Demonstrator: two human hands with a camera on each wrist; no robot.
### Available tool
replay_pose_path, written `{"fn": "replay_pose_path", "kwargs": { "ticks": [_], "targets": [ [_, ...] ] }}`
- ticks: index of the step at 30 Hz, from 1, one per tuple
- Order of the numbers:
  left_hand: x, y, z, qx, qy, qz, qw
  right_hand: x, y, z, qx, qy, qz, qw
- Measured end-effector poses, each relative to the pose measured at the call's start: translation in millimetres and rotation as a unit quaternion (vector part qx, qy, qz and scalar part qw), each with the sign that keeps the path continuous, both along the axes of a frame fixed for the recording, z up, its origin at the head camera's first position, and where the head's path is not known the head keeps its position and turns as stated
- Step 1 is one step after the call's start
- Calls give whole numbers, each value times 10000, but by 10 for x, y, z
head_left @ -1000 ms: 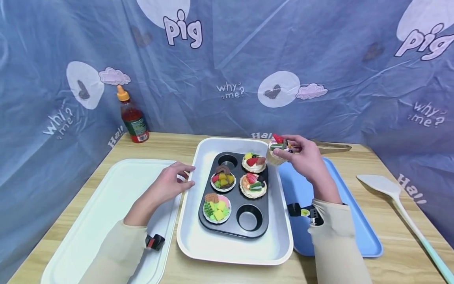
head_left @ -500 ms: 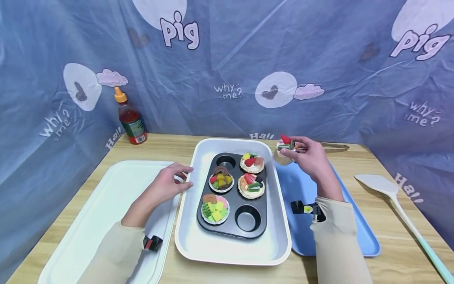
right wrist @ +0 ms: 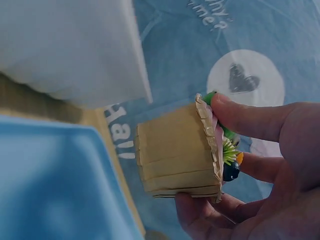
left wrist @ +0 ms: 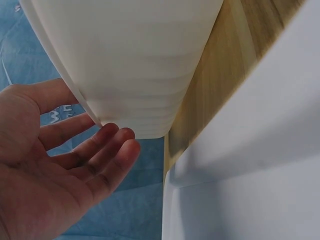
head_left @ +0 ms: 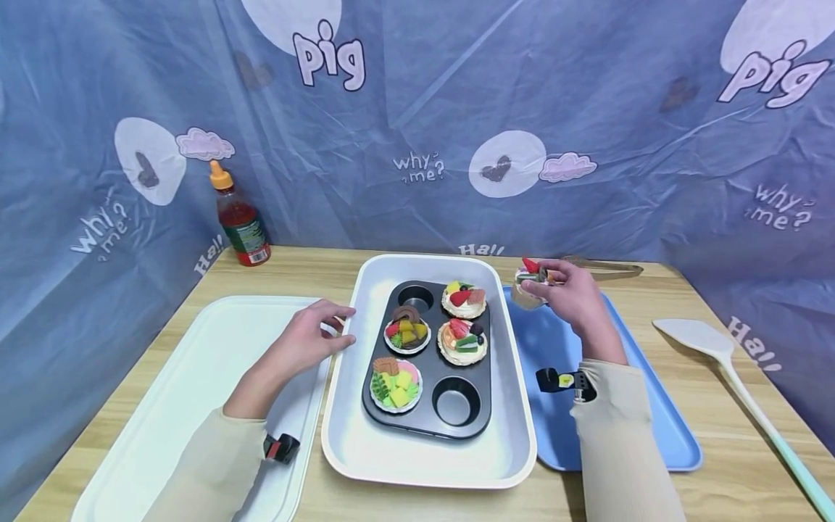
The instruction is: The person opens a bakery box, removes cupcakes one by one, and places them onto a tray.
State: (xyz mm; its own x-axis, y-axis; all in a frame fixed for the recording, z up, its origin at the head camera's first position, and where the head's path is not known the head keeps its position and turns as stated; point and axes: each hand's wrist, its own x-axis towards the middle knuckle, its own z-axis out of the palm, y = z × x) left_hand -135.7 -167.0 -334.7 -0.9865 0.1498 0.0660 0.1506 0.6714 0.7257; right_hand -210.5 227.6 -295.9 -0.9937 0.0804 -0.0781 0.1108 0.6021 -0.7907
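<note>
The right hand (head_left: 574, 296) pinches a toy cupcake (head_left: 527, 296) topped with a strawberry, over the far-left part of the blue tray (head_left: 554, 428). In the right wrist view the cupcake's pleated tan cup (right wrist: 175, 150) shows between thumb and fingers. At the left rim of the white deep tray (head_left: 430, 475), the left hand (head_left: 306, 339) is held with loosely bent fingers touching the rim. Inside that tray lies a black muffin pan (head_left: 427, 362) with several fruit-topped tarts; its far-left and near-right cups hold nothing.
A white flat tray (head_left: 189, 384) lies at the left, with a red sauce bottle (head_left: 244, 225) behind it. Tongs (head_left: 607, 271) lie behind the right hand. A spatula (head_left: 711, 344) with a white and mint handle lies at the far right. A blue printed cloth (head_left: 430, 109) hangs behind.
The right hand has carried the cupcake rightward from the white deep tray's edge, then lowered it slightly over the blue tray. The left hand has stayed at the rim.
</note>
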Motion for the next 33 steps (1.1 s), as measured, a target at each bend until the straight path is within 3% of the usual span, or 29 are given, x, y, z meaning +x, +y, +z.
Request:
{"fn": "replay_pose_path", "kwargs": {
  "ticks": [9,21,33],
  "targets": [
    [-6,6,2,-61,-78,48,9999,-79,9,-135,199,-165,-14,9997],
    [4,17,13,-108,-123,94,9998,-120,-7,-265,299,-31,35,9995],
    [1,8,16,-141,-98,104,9998,-141,-10,-312,364,-146,86,9992]
  ]
}}
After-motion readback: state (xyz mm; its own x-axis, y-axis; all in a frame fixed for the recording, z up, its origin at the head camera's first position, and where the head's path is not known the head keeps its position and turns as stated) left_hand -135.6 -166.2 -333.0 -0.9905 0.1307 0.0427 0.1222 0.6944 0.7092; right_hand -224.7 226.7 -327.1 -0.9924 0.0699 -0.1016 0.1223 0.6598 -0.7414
